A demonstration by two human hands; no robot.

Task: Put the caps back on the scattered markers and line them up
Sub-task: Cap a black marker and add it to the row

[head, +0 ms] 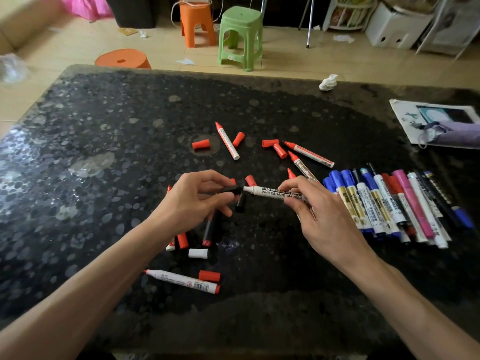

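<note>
While left hand (192, 201) pinches black cap (230, 189) | right hand (319, 211) grips marker (272, 192) | tip beside cap

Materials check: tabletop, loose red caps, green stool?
Tabletop: likely polished dark stone or stone-look slab, pebble-speckled with glossy glare; can't tell which. Loose red caps: moulded plastic, opaque, slight sheen. Green stool: one-piece moulded plastic, smooth satin surface.

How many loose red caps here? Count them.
7 red caps: two flanking the far marker, two right of those, one between the left hand and right hand, one by the left wrist, one by the nearest marker. Hands may hide more.
</note>
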